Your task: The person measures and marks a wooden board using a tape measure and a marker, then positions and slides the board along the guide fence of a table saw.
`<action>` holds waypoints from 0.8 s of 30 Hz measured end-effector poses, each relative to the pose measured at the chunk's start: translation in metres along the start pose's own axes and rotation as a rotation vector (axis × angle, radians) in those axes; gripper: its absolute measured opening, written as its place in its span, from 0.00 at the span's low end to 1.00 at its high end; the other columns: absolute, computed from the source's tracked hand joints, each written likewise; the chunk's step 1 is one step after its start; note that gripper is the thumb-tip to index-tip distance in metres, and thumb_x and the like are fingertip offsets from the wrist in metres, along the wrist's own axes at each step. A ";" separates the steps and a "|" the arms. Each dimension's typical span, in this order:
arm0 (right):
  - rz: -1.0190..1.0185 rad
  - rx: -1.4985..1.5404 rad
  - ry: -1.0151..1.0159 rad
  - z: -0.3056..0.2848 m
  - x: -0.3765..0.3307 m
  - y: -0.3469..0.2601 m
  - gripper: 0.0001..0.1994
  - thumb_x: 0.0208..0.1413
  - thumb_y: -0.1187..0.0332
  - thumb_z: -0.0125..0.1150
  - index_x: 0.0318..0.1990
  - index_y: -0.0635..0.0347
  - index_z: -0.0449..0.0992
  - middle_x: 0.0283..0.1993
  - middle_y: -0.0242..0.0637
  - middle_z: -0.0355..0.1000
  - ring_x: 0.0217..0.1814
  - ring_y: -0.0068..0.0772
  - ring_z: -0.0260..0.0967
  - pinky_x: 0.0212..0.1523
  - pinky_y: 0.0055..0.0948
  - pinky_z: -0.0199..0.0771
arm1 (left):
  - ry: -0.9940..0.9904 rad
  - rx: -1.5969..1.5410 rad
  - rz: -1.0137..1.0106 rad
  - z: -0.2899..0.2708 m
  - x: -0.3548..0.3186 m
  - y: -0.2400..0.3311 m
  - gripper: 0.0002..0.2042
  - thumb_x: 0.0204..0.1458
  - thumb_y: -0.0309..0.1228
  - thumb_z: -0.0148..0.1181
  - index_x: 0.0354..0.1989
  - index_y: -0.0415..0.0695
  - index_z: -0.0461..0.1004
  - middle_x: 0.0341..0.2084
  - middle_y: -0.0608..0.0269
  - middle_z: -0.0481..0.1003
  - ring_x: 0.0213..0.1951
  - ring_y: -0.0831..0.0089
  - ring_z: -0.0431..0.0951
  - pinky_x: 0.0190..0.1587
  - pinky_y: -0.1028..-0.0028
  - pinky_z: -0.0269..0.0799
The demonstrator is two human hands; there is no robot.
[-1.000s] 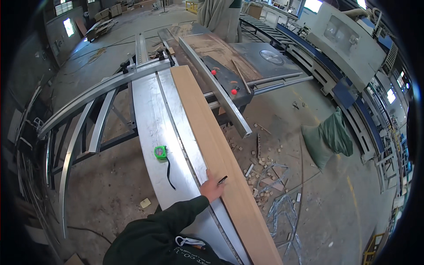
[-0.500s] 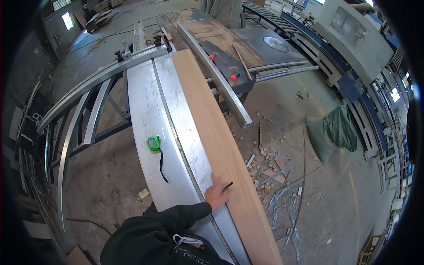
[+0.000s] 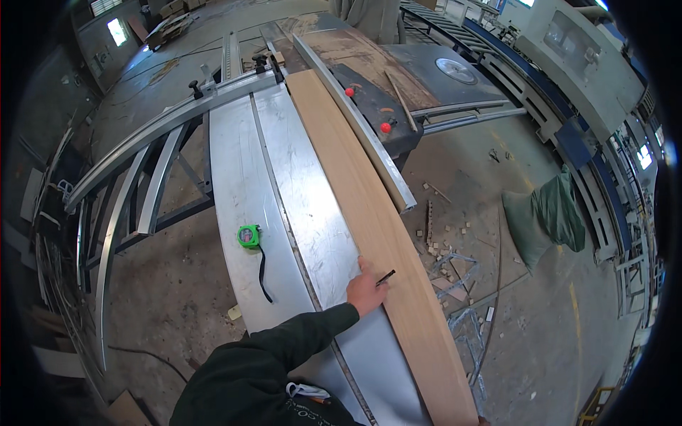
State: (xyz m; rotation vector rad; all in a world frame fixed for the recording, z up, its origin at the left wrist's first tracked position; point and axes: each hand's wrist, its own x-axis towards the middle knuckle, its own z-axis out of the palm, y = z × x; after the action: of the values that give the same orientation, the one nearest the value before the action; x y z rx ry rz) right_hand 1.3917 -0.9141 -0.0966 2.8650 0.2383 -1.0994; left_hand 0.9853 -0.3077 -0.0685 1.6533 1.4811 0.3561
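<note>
A long pale wooden board (image 3: 383,234) lies lengthwise on the silver sliding table (image 3: 241,163) of a saw. My left hand (image 3: 367,291), in a dark green sleeve, rests at the board's left edge and holds a black pen (image 3: 386,277) whose end sticks out over the wood. At the board's near right corner, a sliver of my right hand (image 3: 484,421) shows at the picture's lower edge; its fingers are mostly cut off. Left of my left hand, a green tape measure (image 3: 249,236) with a black strap lies on the metal table.
A metal crossbar fence (image 3: 170,121) spans the table's far end. Right of the board runs an aluminium rail (image 3: 355,124) beside red knobs. A green sack (image 3: 543,220) and wood offcuts (image 3: 447,273) lie on the right floor. A large machine (image 3: 568,57) stands at the far right.
The view has shifted slightly. My left hand has moved away from me along the board, still holding the pen, and the board has slid a little forward. A bit of my right hand now shows.
</note>
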 end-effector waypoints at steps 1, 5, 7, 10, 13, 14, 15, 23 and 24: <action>0.002 0.010 -0.015 -0.003 0.006 -0.006 0.29 0.70 0.50 0.43 0.64 0.68 0.73 0.63 0.53 0.73 0.67 0.48 0.66 0.69 0.41 0.63 | 0.001 0.014 0.001 -0.003 0.004 0.000 0.52 0.54 0.43 0.62 0.70 0.17 0.35 0.28 0.42 0.81 0.33 0.45 0.83 0.38 0.55 0.78; 0.025 0.035 -0.003 -0.020 0.032 0.021 0.29 0.70 0.51 0.43 0.63 0.68 0.74 0.64 0.53 0.73 0.68 0.47 0.66 0.71 0.41 0.62 | -0.027 -0.024 0.068 0.003 0.023 0.014 0.51 0.53 0.43 0.62 0.69 0.15 0.38 0.28 0.41 0.81 0.33 0.45 0.83 0.38 0.54 0.79; -0.034 0.026 -0.039 -0.011 0.039 0.013 0.29 0.70 0.51 0.42 0.63 0.68 0.74 0.64 0.53 0.73 0.68 0.48 0.66 0.71 0.41 0.62 | -0.010 0.014 0.064 -0.003 0.027 0.007 0.50 0.53 0.41 0.62 0.69 0.15 0.38 0.28 0.42 0.80 0.32 0.46 0.83 0.36 0.55 0.79; -0.114 0.015 -0.078 -0.006 0.043 0.002 0.29 0.70 0.51 0.42 0.62 0.67 0.75 0.63 0.53 0.73 0.68 0.48 0.66 0.71 0.42 0.62 | 0.003 0.065 0.055 -0.012 0.036 0.004 0.50 0.54 0.40 0.62 0.69 0.14 0.38 0.28 0.43 0.81 0.31 0.48 0.83 0.35 0.57 0.79; -0.187 0.011 -0.093 -0.011 0.041 -0.010 0.29 0.70 0.52 0.41 0.62 0.67 0.75 0.63 0.53 0.74 0.68 0.48 0.66 0.71 0.43 0.61 | 0.006 0.077 0.056 -0.018 0.046 0.006 0.49 0.54 0.40 0.62 0.68 0.13 0.39 0.28 0.43 0.81 0.32 0.48 0.83 0.36 0.57 0.79; -0.209 0.012 -0.093 -0.015 0.039 -0.013 0.29 0.70 0.52 0.40 0.62 0.67 0.75 0.63 0.53 0.74 0.68 0.49 0.66 0.71 0.43 0.61 | 0.011 0.071 0.064 -0.019 0.050 0.007 0.49 0.54 0.41 0.62 0.68 0.12 0.39 0.28 0.43 0.81 0.32 0.47 0.83 0.36 0.57 0.79; -0.234 0.008 -0.098 -0.018 0.036 -0.017 0.29 0.70 0.52 0.40 0.62 0.67 0.75 0.63 0.53 0.74 0.68 0.49 0.66 0.71 0.44 0.61 | 0.010 0.067 0.063 -0.021 0.054 0.008 0.49 0.54 0.41 0.62 0.68 0.12 0.39 0.28 0.43 0.81 0.32 0.47 0.83 0.36 0.57 0.79; -0.188 -0.113 -0.133 -0.018 0.017 -0.076 0.30 0.69 0.50 0.38 0.62 0.66 0.75 0.62 0.53 0.74 0.69 0.47 0.65 0.70 0.43 0.61 | 0.015 0.051 0.010 -0.045 0.079 0.006 0.48 0.54 0.42 0.60 0.68 0.13 0.43 0.29 0.42 0.81 0.34 0.48 0.84 0.38 0.57 0.79; -0.177 -0.094 -0.144 -0.018 0.016 -0.080 0.30 0.69 0.50 0.39 0.62 0.66 0.76 0.62 0.52 0.74 0.69 0.47 0.64 0.70 0.43 0.61 | 0.016 0.047 0.008 -0.046 0.082 0.006 0.48 0.54 0.42 0.60 0.68 0.13 0.43 0.29 0.42 0.81 0.34 0.48 0.84 0.38 0.57 0.79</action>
State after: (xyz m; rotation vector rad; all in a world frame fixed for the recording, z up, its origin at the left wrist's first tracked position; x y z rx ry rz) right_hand 1.4019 -0.8316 -0.0947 2.7096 0.5283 -1.2813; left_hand 0.9772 -0.2139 -0.0635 1.6975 1.5056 0.3411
